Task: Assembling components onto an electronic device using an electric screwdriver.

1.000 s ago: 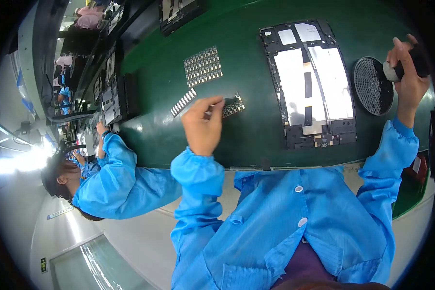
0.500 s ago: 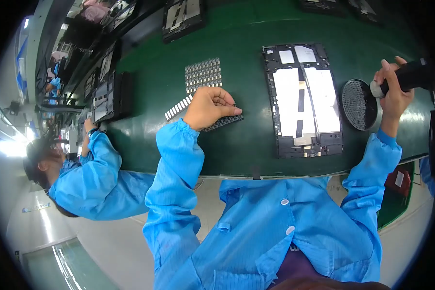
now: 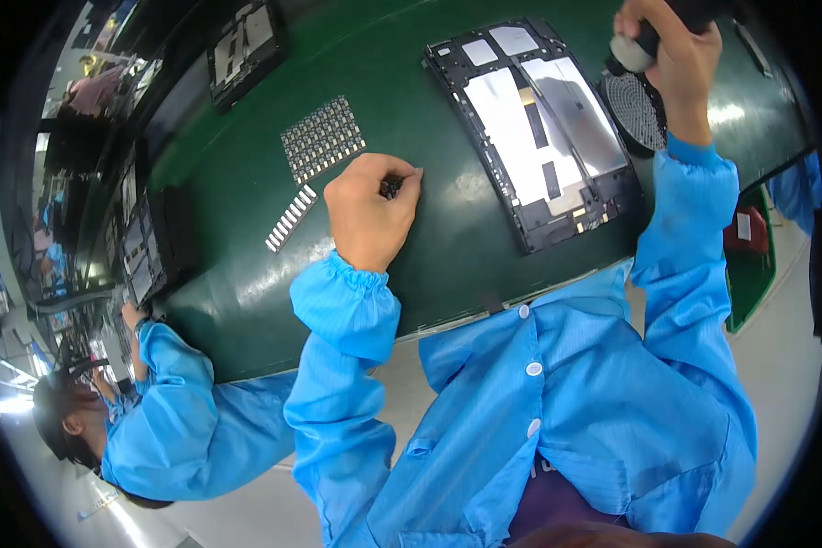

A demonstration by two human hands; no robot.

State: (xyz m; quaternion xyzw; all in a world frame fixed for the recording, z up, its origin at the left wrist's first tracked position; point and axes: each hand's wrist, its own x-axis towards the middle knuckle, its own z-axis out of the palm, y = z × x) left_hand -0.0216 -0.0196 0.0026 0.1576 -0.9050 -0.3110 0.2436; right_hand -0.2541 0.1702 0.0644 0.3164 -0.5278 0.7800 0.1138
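The left hand [image 3: 367,217] pinches a small dark part [image 3: 392,188] at its fingertips; likely light, stiff, easily dropped, best gripped by its edges. The right hand [image 3: 674,57] grips an electric screwdriver [image 3: 632,50].

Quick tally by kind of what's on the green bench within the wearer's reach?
Open tablet chassis: 1
Round perforated dish: 1
Sheet of small grey parts: 1
Loose strip of grey parts: 1
Handheld tool in right hand: 1
Small dark part under left hand: 1
Total: 6
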